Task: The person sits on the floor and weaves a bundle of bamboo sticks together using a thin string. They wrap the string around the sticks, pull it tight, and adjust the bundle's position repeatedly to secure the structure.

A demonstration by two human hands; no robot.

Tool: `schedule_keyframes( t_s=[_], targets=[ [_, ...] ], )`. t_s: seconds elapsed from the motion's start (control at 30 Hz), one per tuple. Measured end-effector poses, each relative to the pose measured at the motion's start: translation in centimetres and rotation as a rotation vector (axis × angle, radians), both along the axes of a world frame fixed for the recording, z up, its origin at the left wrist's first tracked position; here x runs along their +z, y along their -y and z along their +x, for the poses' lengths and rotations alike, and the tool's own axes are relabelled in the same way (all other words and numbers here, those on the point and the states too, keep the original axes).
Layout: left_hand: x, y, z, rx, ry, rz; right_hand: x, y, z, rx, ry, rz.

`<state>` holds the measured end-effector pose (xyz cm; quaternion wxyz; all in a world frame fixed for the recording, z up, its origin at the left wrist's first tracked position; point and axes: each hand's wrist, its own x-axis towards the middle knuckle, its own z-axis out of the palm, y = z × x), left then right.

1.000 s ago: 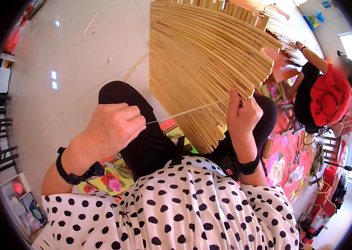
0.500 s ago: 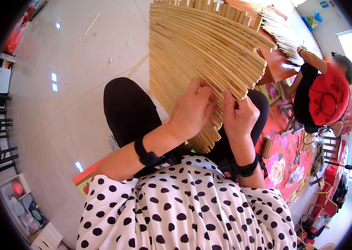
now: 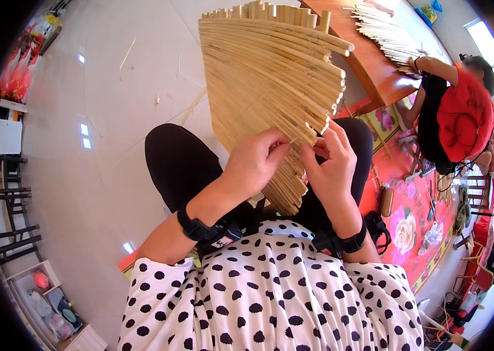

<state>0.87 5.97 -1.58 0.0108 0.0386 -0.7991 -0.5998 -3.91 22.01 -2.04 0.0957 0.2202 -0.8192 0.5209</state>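
Observation:
A mat of yellow reed sticks, laid side by side and bound by thin thread, stands over my lap and spreads like a fan. My left hand is closed on the mat's near part, thumb and forefinger pinched on a thin pale strand at the stick ends. Close beside it, my right hand holds the right edge of the mat with bent fingers and thumb at the cut ends. The fingertips partly hide what lies between the hands.
On the right, a brown wooden table bears another spread of sticks. A person in red sits beside it with a hand at those sticks. A flowered red mat covers the floor; loose sticks lie on the pale tiles.
The reed mat has shifted slightly left and down in the view. My left thumb and forefinger have drawn together into a pinch, and my right fingers have lifted along the edge.

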Motion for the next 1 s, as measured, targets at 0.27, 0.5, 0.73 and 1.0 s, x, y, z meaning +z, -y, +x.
schedule_keyframes(
  t_s=[0.27,0.5,0.73,1.0],
  targets=[
    [9.9,13.3,10.9,0.733,-0.142,-0.710,-0.2,0.2,-0.1,-0.115,-0.068,0.014],
    [10.7,20.5,21.2,0.865,0.450,-1.123,0.5,0.8,0.4,-0.098,-0.036,0.025],
    [6.6,6.9,8.6,0.540,-0.268,-0.848,0.2,0.8,0.8,-0.015,-0.071,-0.053],
    [1.4,-0.2,2.0,0.186,0.123,0.110,0.0,0.7,1.5,0.064,0.063,-0.246]
  ],
)
